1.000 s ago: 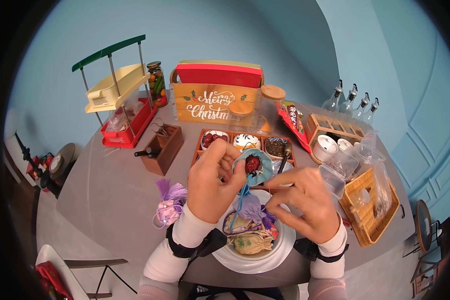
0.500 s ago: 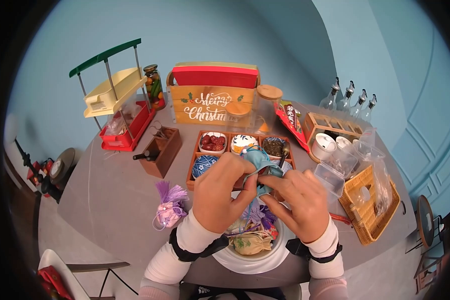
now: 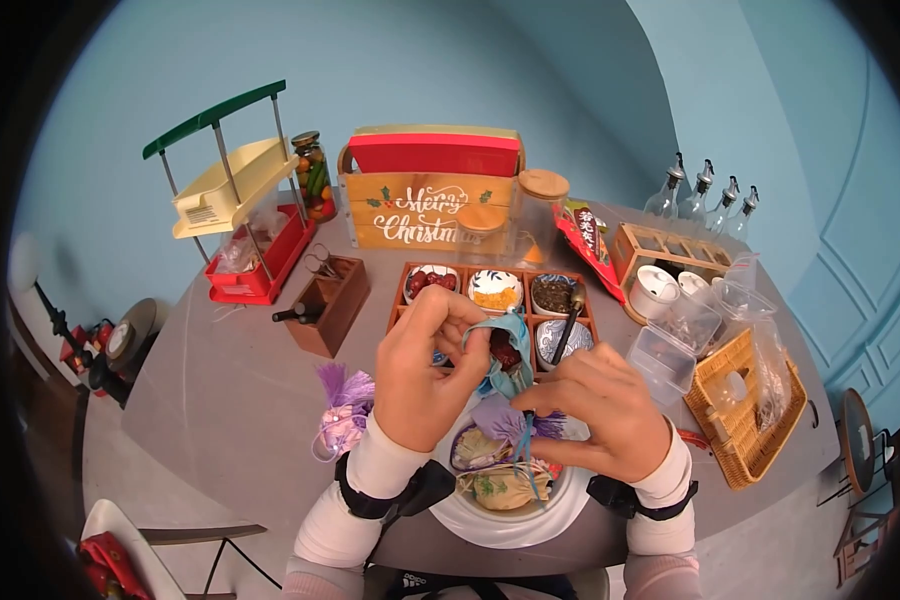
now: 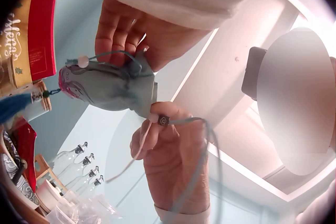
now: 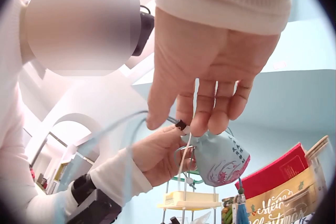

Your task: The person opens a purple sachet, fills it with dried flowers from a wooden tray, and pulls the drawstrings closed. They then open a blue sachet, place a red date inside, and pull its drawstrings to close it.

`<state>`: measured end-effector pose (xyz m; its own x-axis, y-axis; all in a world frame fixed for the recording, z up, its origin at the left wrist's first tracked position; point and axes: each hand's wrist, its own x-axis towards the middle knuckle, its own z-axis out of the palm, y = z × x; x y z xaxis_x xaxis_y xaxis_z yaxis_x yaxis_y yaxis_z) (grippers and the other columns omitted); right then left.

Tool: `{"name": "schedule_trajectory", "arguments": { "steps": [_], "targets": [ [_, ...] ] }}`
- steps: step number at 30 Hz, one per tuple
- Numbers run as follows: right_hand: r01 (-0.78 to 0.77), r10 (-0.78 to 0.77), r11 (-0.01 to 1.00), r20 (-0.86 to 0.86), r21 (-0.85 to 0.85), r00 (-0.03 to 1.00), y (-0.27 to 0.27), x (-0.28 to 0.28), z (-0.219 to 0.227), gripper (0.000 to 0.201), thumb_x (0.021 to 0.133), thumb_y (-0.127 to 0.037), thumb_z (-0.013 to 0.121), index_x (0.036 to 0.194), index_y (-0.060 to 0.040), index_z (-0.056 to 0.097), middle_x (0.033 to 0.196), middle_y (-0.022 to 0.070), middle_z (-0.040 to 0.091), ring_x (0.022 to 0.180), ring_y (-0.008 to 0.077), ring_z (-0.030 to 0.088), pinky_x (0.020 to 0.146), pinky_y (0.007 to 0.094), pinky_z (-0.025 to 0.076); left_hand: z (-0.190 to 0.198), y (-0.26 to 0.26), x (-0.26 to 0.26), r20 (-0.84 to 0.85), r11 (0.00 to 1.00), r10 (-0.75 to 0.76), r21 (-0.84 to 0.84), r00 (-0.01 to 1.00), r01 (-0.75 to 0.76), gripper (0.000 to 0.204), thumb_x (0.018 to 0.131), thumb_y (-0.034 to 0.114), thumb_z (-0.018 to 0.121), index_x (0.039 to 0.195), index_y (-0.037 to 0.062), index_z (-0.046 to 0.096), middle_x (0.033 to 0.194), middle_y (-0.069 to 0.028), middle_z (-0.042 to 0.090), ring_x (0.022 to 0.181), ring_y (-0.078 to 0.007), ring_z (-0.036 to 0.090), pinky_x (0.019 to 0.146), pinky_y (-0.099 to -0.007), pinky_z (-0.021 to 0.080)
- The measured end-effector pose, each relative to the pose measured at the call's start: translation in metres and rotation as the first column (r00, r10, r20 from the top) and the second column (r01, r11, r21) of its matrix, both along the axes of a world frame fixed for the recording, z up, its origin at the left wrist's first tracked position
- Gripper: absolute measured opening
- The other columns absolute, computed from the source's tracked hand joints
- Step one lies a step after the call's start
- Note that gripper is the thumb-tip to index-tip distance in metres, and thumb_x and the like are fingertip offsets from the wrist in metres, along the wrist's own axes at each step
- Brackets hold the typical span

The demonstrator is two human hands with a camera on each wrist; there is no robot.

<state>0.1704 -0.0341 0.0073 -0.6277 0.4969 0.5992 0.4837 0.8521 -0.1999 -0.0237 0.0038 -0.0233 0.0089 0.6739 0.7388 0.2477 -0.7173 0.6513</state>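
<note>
A light blue drawstring pouch (image 3: 505,352) hangs above the white plate (image 3: 562,500), with something dark red showing in its mouth. My left hand (image 3: 470,338) grips the pouch at its gathered neck. My right hand (image 3: 532,402) pinches the pouch's blue cord (image 3: 522,440) just below it, near a small dark bead (image 4: 163,120). In the left wrist view the pouch (image 4: 110,85) sits between the left hand (image 4: 126,29) and the right hand (image 4: 168,150). The right wrist view shows the right hand (image 5: 194,124) above the pouch (image 5: 220,158) and the left hand (image 5: 157,153) beside it.
The plate holds several filled pouches, one with a purple tassel (image 3: 505,420). A pink pouch (image 3: 338,412) lies on the table to the left. A wooden tray of small bowls (image 3: 398,305) stands behind my hands. A wicker basket (image 3: 745,420) and clear boxes (image 3: 665,360) are at the right.
The pouch's mouth, wide open a second ago, has been drawn narrower. My right hand has moved down toward the plate with the cord. Both hands sit slightly lower.
</note>
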Motion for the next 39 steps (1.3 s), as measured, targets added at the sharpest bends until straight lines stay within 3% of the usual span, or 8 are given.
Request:
{"name": "schedule_trajectory", "arguments": {
  "steps": [5, 8, 10, 13, 19, 26, 32, 39],
  "targets": [
    [-0.128, 0.114, 0.986, -0.132, -0.109, 0.985, 0.002, 0.01, 0.002, 0.026, 0.073, -0.014, 0.072, 0.098, -0.0084, 0.065, 0.079, 0.0038, 0.053, 0.071, 0.0216, 0.053, 0.066, 0.0327, 0.037, 0.003, -0.003, -0.001, -0.049, 0.995, -0.037, -0.096, 0.998, 0.033, 0.011, 0.083, -0.005, 0.06, 0.092, -0.0001, 0.055, 0.084, -0.0016, 0.056, 0.074, -0.0047, 0.053, 0.064, -0.0192, 0.044],
    [0.013, -0.022, 0.999, -0.184, -0.048, 0.983, 0.003, 0.01, -0.002, 0.029, 0.071, -0.009, 0.07, 0.1, -0.0086, 0.066, 0.077, 0.0037, 0.053, 0.07, 0.0212, 0.053, 0.065, 0.0326, 0.037, 0.002, -0.003, 0.001, -0.083, 0.996, -0.03, -0.085, 0.996, 0.023, 0.012, 0.082, -0.005, 0.06, 0.091, -0.0001, 0.055, 0.083, -0.002, 0.057, 0.073, -0.0052, 0.054, 0.064, -0.0196, 0.045],
    [0.11, -0.102, 0.988, -0.079, 0.105, 0.992, 0.002, 0.006, -0.001, 0.035, 0.066, -0.005, 0.068, 0.101, -0.009, 0.066, 0.077, 0.0032, 0.052, 0.071, 0.02, 0.052, 0.065, 0.0325, 0.037, 0.0, -0.002, 0.005, -0.071, 0.997, -0.054, -0.052, 0.996, 0.05, 0.016, 0.078, -0.006, 0.063, 0.091, 0.001, 0.055, 0.078, -0.0052, 0.054, 0.063, -0.011, 0.053, 0.054, -0.0225, 0.045],
    [0.197, -0.21, 0.956, 0.036, 0.218, 0.977, 0.002, 0.0, -0.004, 0.04, 0.062, -0.004, 0.068, 0.102, -0.0092, 0.066, 0.078, 0.0026, 0.051, 0.072, 0.0193, 0.052, 0.065, 0.0326, 0.037, 0.001, -0.005, 0.007, -0.107, 0.999, -0.038, -0.008, 0.993, 0.038, 0.017, 0.078, -0.006, 0.063, 0.091, 0.0009, 0.055, 0.078, -0.0055, 0.054, 0.063, -0.011, 0.054, 0.054, -0.022, 0.045],
    [0.226, -0.245, 0.927, 0.028, 0.3, 0.969, 0.011, 0.003, -0.011, 0.03, 0.063, -0.005, 0.068, 0.093, -0.0097, 0.065, 0.079, 0.0016, 0.05, 0.074, 0.0191, 0.052, 0.066, 0.0322, 0.038, 0.0, -0.005, 0.007, -0.134, 0.999, -0.047, 0.004, 0.99, 0.048, 0.018, 0.077, -0.005, 0.064, 0.091, 0.0011, 0.055, 0.078, -0.0061, 0.054, 0.062, -0.0121, 0.056, 0.053, -0.0233, 0.045],
    [0.247, -0.281, 0.917, 0.067, 0.314, 0.957, 0.012, 0.01, -0.006, 0.021, 0.065, -0.007, 0.068, 0.085, -0.0104, 0.062, 0.08, 0.0018, 0.05, 0.076, 0.0194, 0.052, 0.07, 0.0329, 0.038, 0.0, -0.004, 0.006, -0.121, 0.998, -0.044, -0.052, 0.992, 0.038, 0.017, 0.077, -0.005, 0.064, 0.089, 0.0016, 0.055, 0.074, -0.0063, 0.053, 0.06, -0.0131, 0.055, 0.053, -0.0246, 0.045],
    [0.232, -0.279, 0.924, 0.119, 0.305, 0.953, 0.011, 0.011, -0.005, 0.021, 0.065, -0.009, 0.067, 0.085, -0.0109, 0.061, 0.078, 0.003, 0.049, 0.077, 0.0204, 0.052, 0.071, 0.0333, 0.038, 0.004, -0.003, 0.001, -0.177, 0.994, 0.055, -0.085, 0.983, -0.07, 0.008, 0.08, -0.004, 0.064, 0.084, -0.0003, 0.058, 0.07, -0.0048, 0.058, 0.063, -0.0074, 0.056, 0.059, -0.0216, 0.046],
    [0.244, -0.269, 0.927, 0.051, 0.284, 0.962, 0.015, 0.015, -0.007, 0.022, 0.066, -0.005, 0.066, 0.086, -0.0094, 0.06, 0.079, 0.0033, 0.051, 0.075, 0.0215, 0.052, 0.07, 0.0343, 0.038, -0.001, 0.002, 0.002, -0.128, 0.981, -0.119, -0.168, 0.985, 0.096, 0.015, 0.08, -0.001, 0.066, 0.09, 0.0001, 0.056, 0.077, -0.0055, 0.056, 0.066, -0.0122, 0.056, 0.058, -0.0243, 0.045]
  ]
}}
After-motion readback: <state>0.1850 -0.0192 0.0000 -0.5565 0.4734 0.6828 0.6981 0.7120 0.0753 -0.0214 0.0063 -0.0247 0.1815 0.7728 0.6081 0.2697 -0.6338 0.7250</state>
